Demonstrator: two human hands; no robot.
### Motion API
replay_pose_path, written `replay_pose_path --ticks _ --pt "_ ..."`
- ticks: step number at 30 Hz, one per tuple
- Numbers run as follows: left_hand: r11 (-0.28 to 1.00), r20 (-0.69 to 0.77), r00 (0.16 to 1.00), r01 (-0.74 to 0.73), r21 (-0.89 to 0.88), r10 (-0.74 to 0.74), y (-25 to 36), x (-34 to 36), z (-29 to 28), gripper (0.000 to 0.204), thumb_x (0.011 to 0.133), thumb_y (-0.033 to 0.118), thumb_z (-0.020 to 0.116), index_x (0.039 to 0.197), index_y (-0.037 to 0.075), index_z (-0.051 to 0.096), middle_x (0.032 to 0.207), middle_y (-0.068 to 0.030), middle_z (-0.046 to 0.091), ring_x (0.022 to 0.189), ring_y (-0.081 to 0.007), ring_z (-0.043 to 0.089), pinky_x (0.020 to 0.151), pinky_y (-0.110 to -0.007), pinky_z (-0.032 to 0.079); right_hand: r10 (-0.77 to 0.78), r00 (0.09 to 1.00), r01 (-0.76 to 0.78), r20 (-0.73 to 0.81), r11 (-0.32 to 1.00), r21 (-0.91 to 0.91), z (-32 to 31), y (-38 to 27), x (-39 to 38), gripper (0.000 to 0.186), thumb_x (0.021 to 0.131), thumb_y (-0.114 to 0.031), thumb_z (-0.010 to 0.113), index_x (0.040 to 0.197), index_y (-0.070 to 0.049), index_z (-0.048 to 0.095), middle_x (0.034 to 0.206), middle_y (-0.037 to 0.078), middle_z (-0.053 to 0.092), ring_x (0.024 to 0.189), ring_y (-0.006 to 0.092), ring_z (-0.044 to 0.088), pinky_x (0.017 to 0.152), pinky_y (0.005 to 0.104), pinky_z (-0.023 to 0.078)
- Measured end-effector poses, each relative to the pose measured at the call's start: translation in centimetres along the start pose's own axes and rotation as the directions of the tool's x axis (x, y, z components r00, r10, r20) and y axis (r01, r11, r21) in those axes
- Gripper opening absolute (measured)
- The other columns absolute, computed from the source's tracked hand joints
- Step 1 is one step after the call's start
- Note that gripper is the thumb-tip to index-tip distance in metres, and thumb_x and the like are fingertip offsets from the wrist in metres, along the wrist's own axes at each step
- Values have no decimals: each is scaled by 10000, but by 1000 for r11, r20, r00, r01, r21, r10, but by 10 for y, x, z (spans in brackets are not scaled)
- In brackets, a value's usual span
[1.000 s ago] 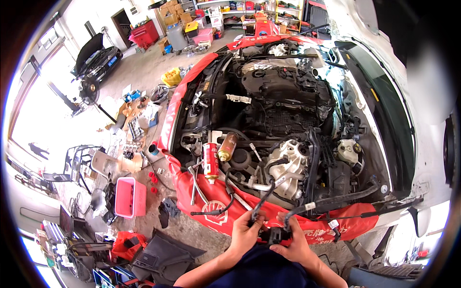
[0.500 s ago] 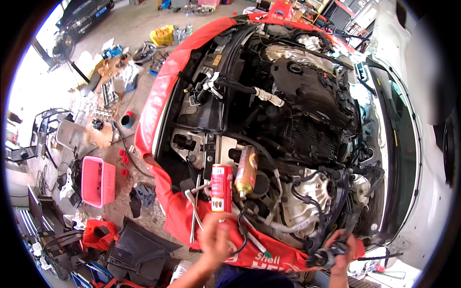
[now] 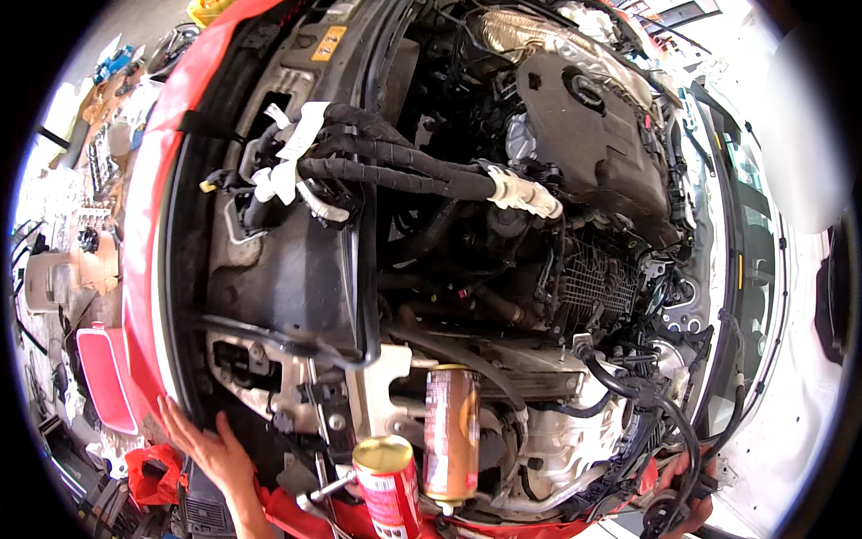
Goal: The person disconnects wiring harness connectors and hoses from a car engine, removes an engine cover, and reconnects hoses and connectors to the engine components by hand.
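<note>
Red cover [image 3: 139, 269] beside our left hand [image 3: 211, 454], since shifted from the red can [image 3: 388, 494], fingers spread, our right hand [image 3: 699, 494] at the black hose [image 3: 673, 410], its grip unclear.

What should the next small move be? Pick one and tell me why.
Probably bring the left hand across to steady the black hose, passing clear of the red can. The left hand's fingers are spread at the red cover with nothing visible in them, while the right hand alone seems to hold the looping hose near its end.
</note>
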State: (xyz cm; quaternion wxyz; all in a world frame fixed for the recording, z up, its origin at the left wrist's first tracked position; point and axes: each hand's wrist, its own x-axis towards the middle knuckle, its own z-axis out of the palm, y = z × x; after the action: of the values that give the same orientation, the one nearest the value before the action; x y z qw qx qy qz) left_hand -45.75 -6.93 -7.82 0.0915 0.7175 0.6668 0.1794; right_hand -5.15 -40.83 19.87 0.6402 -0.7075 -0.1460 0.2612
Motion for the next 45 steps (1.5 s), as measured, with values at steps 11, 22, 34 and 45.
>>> replay_pose_path --ticks 11,22,34,45 --pt "999 85 996 13 32 -16 11 9 -4 774 915 220 630 1480 -71 188 1502 -321 233 1370 -476 267 1117 -539 242 297 955 -245 -5 798 551 68 0 27 584 850 -146 622 1338 6 340 1107 159 379 1078 259 503 466 201 442" --pt "994 141 990 14 111 -29 7 8 -3 811 929 177 607 1497 -68 83 1513 -344 177 1385 -478 250 1121 -528 250 149 988 -152 31 977 148 92 19 40 647 799 -168 682 1319 40 357 1115 188 385 798 248 475 446 185 392" --pt "994 150 983 106 30 -109 7 7 0 784 917 122 612 1492 -64 114 1479 -352 243 1331 -473 337 1075 -509 321 197 980 -199 34 945 258 105 31 39 698 739 -221 719 1247 82 348 1113 210 378 954 280 503 585 218 485" --pt "1000 97 995 12 27 -14 6 7 2 717 916 114 613 1460 -92 194 1447 -354 289 1319 -494 333 1081 -540 295 26 974 -77 -226 972 -222 112 45 33 666 854 -564 523 998 73 391 697 130 450 480 202 515 407 279 508"
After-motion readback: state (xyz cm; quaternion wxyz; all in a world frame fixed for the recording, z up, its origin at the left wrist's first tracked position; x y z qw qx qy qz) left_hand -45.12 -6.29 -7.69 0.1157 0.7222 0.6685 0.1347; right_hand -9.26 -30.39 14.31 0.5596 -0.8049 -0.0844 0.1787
